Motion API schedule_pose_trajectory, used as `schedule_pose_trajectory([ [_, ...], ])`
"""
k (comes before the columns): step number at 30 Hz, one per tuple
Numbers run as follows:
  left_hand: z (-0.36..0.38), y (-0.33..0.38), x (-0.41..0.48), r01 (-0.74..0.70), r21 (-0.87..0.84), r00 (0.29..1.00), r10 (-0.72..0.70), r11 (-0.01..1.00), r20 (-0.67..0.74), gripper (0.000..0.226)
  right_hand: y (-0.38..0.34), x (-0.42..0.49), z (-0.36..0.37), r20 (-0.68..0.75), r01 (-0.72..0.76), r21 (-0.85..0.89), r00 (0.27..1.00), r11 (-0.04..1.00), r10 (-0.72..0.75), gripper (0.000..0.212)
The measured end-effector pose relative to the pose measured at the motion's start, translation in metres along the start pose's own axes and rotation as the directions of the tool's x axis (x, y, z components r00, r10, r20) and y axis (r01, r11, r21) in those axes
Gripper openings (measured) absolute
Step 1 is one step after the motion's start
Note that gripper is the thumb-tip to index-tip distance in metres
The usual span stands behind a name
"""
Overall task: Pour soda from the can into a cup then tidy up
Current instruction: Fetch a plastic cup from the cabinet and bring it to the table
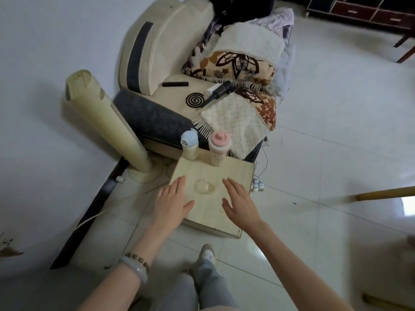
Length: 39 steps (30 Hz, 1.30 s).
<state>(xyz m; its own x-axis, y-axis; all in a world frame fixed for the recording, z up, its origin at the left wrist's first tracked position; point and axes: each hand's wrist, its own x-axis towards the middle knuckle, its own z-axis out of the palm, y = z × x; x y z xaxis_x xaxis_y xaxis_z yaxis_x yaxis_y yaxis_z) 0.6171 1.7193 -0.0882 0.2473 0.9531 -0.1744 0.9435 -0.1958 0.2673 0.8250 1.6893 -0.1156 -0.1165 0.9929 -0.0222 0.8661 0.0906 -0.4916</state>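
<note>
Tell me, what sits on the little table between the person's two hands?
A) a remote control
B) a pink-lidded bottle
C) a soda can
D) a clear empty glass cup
D: a clear empty glass cup stands on the small table between the open left hand and right hand, neither touching it; the pink-lidded bottle stands at the table's far edge.

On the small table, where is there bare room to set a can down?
Bare: the table right of the glass cup, and the near strip between the left hand and right hand. Crowded: the far edge, with the blue-lidded bottle and pink-lidded bottle.
</note>
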Motion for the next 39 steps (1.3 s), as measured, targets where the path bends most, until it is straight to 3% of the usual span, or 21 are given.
schedule_pose_trajectory([
  [6,0.039,-0.026,0.042,0.056,-0.247,0.986,-0.014,0.968,0.168,0.079,0.028,0.032,0.038,0.155,-0.273,0.251,0.958,0.929,0.24,0.057],
  [10,0.079,-0.037,0.073,0.1,-0.299,0.98,-0.043,0.949,0.192,0.08,0.05,0.053,0.077,0.253,-0.532,0.447,0.846,0.719,0.47,0.057],
  [14,0.133,-0.046,0.107,0.146,-0.383,0.975,-0.067,0.912,0.211,0.078,0.076,0.071,0.118,0.317,-0.669,0.497,0.733,0.553,0.602,0.053],
  [20,0.218,-0.055,0.15,0.193,-0.42,0.965,-0.094,0.887,0.245,0.086,0.117,0.092,0.178,0.382,-0.726,0.436,0.685,0.532,0.621,0.047],
  [28,0.281,-0.055,0.165,0.203,-0.553,0.969,-0.087,0.808,0.229,0.066,0.132,0.102,0.21,0.371,-0.684,0.455,0.727,0.57,0.577,0.045],
  [33,0.276,-0.048,0.17,0.194,-0.635,0.975,-0.075,0.748,0.21,0.06,0.132,0.101,0.209,0.398,-0.674,0.521,0.735,0.524,0.549,0.049],
  [39,0.226,-0.04,0.16,0.158,-0.624,0.976,-0.027,0.765,0.214,0.067,0.109,0.096,0.167,0.41,-0.674,0.555,0.731,0.487,0.545,0.052],
])
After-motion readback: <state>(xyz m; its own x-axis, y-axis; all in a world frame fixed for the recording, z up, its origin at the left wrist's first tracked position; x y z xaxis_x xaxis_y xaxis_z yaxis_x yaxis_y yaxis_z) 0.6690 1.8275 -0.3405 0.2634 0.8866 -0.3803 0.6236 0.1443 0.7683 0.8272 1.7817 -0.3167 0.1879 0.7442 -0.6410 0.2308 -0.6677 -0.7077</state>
